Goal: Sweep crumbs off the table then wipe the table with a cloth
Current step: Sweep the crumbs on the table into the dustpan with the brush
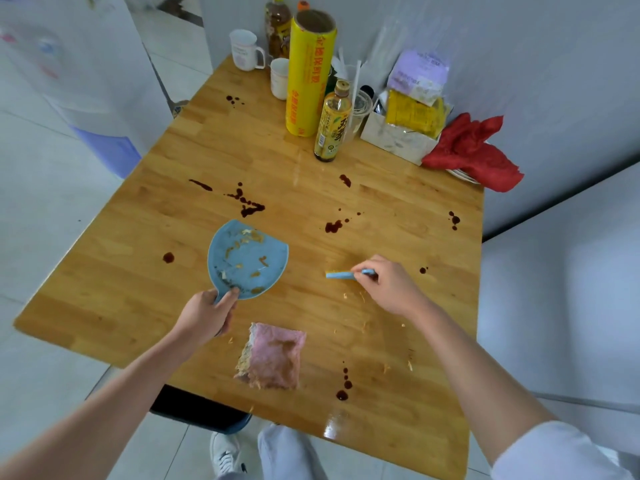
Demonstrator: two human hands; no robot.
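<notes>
Crumbs (363, 296): loose pale scatter on the table (104, 306), near edge right of centre, trailing from just below the right hand toward the front edge. More already lie in the dustpan (247, 259).

Brush (341, 274): small, blue, held low over the wood; right hand (388, 285) curls round its handle, fingers pinched close together.

Dustpan: blue, left of the brush and apart from it; left hand (206, 315) grips the handle, thumb pressed on top.

Cloth (272, 356): pink, soiled, flat on the table between the arms, untouched.

Dark sauce spots (247, 204) dotted across the top. Bottle (332, 121), yellow roll (310, 74), cups and red rag (474, 150) crowd the far side.

Step, by my reading: sweeping, partway. Wiping not begun.

Next move calls for drawing the stray crumbs leftward, with the pan lip brought flat to the wood to meet them; keeping the bristles out of the wet spots would avoid smearing.
</notes>
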